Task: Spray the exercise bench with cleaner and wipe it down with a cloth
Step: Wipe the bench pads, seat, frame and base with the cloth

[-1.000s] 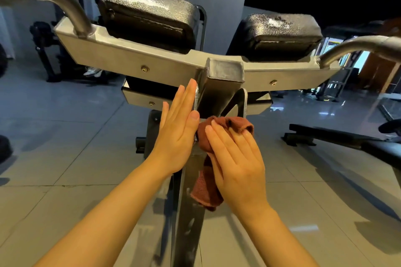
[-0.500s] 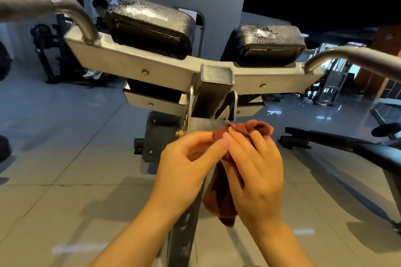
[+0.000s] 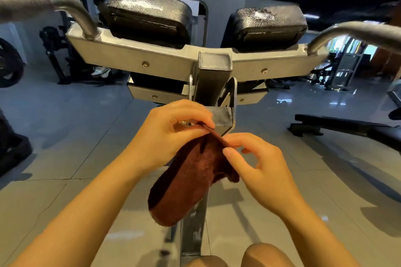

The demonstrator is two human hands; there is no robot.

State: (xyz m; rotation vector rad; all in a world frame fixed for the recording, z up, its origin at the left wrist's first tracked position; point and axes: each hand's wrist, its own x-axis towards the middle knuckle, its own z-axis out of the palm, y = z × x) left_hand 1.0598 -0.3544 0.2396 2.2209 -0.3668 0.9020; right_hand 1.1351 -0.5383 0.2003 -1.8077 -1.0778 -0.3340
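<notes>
Fingertips of the left hand [image 3: 171, 134] pinched the upper edge of the cloth [image 3: 191, 180]; the right hand [image 3: 258, 167] nipped the same edge between thumb and forefinger just beside them, its other fingers loosely curled; the cloth hung below both grips in a slack fold, held in front of the bench's central post [image 3: 211, 84] and touching none of it; being soft, light terry, it would probably bunch and droop, so taking it by the hem to refold seemed sensible; beyond stood the grey crossbar [image 3: 138, 54] and two black pads [image 3: 149, 19], glistening as if wet; no brand, label or writing could be read anywhere.
</notes>
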